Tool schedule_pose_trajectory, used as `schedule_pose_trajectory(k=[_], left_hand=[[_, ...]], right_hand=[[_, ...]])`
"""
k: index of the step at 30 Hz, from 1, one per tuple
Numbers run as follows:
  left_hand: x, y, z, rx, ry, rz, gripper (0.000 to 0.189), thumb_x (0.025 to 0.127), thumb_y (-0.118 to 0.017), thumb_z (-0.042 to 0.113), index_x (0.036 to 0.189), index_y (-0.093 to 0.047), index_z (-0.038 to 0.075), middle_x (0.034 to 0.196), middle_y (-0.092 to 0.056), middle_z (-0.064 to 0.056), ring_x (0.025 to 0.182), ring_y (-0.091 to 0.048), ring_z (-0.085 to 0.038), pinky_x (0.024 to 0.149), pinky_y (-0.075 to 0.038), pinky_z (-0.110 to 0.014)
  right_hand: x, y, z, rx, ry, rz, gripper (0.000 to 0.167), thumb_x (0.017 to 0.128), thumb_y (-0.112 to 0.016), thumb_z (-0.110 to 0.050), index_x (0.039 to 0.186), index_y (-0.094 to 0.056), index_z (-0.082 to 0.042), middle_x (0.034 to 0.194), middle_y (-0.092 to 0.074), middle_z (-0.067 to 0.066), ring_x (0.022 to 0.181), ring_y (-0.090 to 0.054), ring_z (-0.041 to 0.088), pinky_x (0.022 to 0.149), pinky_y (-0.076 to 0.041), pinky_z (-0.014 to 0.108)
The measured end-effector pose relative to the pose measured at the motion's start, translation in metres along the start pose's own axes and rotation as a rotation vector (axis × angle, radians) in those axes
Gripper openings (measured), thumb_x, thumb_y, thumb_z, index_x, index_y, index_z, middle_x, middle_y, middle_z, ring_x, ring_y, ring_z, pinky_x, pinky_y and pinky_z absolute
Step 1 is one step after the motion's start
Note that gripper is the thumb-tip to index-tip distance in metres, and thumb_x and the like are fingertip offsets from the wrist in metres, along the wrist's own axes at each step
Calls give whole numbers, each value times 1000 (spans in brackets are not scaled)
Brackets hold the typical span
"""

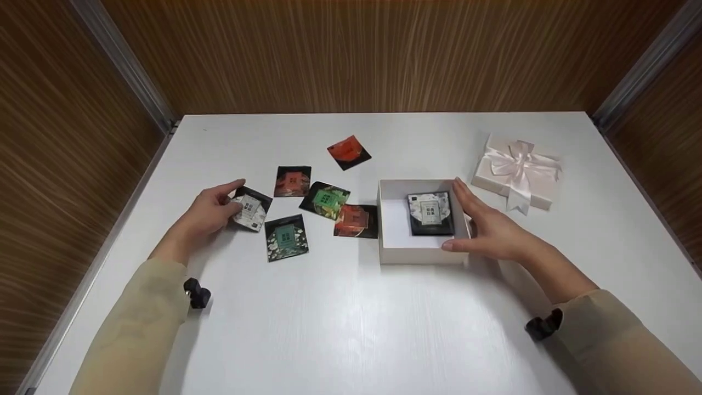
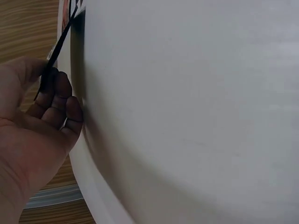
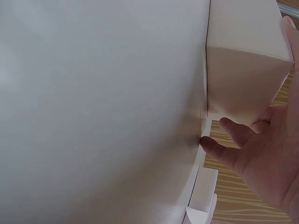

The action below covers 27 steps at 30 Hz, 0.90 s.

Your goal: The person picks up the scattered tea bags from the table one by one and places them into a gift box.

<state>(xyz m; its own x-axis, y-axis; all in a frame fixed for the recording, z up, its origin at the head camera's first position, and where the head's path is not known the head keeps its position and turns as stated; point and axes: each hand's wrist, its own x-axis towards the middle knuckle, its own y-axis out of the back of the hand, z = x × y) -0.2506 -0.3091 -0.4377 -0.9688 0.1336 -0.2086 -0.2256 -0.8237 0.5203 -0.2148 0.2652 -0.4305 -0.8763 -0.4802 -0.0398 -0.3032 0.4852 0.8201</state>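
Note:
At the left of the head view, my left hand (image 1: pixel 205 216) pinches a black-and-white printed sachet (image 1: pixel 253 206) between thumb and fingers. Edge-on, that sachet (image 2: pixel 58 51) shows as a thin dark sheet in the left wrist view. My right hand (image 1: pixel 496 233) holds the right end of an open white box (image 1: pixel 422 256), its thumb at the front rim and index finger at the back corner. Its lower fingers (image 3: pixel 240 137) spread beside the box wall in the right wrist view. Inside the box lies another black-and-white sachet (image 1: pixel 430 214); whether more lie beneath cannot be told.
Several sachets lie left of the box: a red one (image 1: pixel 349 152) farthest back, a dark red one (image 1: pixel 293 181), a green one (image 1: pixel 325 199), a teal one (image 1: pixel 287 237) and an orange-red one (image 1: pixel 355 221) beside the box. A ribboned pink lid (image 1: pixel 540 189) lies back right.

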Motion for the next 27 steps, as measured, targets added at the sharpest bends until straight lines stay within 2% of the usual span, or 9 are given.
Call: schedule_pose_trajectory(k=[2,4,6,11,15,17,19,23,27], left_hand=[[-2,1,1,-31,18,-13,58,107,-49,9,164,-41,10,137,-56,-25,100,-55,-21,76,-47,-22],[-3,3,1,-45,40,-20,55,106,-47,10,162,-45,8,155,-48,-25,115,-53,-26,85,-46,-22],[-4,4,2,-39,52,-17,52,107,-46,12,158,-50,5,161,-43,-23,121,-50,-28,87,-45,-23],[-4,8,1,8,32,15,45,109,-54,19,149,-59,-2,153,-53,-24,125,-53,-27,87,-48,-21],[-5,10,-1,54,-10,24,43,109,-61,20,143,-62,-6,147,-59,-25,135,-53,-32,107,-47,-34],[-5,12,-1,61,-17,20,43,108,-62,18,143,-62,-7,148,-58,-26,141,-50,-34,117,-39,-42],[-6,14,-2,65,-15,18,43,107,-63,17,143,-62,-6,150,-56,-27,143,-47,-37,120,-36,-49],[-8,17,1,64,-24,37,41,108,-62,16,144,-63,-3,153,-54,-27,144,-46,-38,120,-35,-48],[-10,19,9,39,-47,72,39,110,-56,15,145,-63,0,150,-57,-23,131,-54,-31,107,-45,-35]], right_hand=[[0,0,0,2,-1,1,127,87,-84,-56,172,3,-21,178,4,1,160,-13,41,124,-21,63],[0,-1,0,3,-3,1,127,87,-84,-56,172,3,-20,178,4,1,160,-13,41,124,-21,63],[0,-1,0,0,-7,0,126,87,-84,-57,172,2,-19,178,4,1,160,-13,42,124,-21,63],[0,-1,0,-7,-8,2,126,87,-83,-57,172,1,-18,178,4,1,160,-14,42,124,-22,63],[0,-1,1,-2,-3,0,126,88,-84,-56,172,2,-17,178,4,2,160,-13,42,124,-22,63],[0,-1,1,0,-2,0,126,88,-84,-55,172,1,-17,178,4,2,160,-13,42,124,-21,63],[0,-1,0,-1,-2,1,125,88,-83,-56,172,1,-17,178,4,2,160,-13,41,124,-21,63],[0,-1,0,-5,-9,-4,124,89,-82,-57,172,1,-19,178,4,-1,160,-13,40,123,-22,64],[-1,0,0,-9,-17,-7,123,89,-81,-58,172,2,-23,178,5,-3,160,-13,40,123,-23,64]])
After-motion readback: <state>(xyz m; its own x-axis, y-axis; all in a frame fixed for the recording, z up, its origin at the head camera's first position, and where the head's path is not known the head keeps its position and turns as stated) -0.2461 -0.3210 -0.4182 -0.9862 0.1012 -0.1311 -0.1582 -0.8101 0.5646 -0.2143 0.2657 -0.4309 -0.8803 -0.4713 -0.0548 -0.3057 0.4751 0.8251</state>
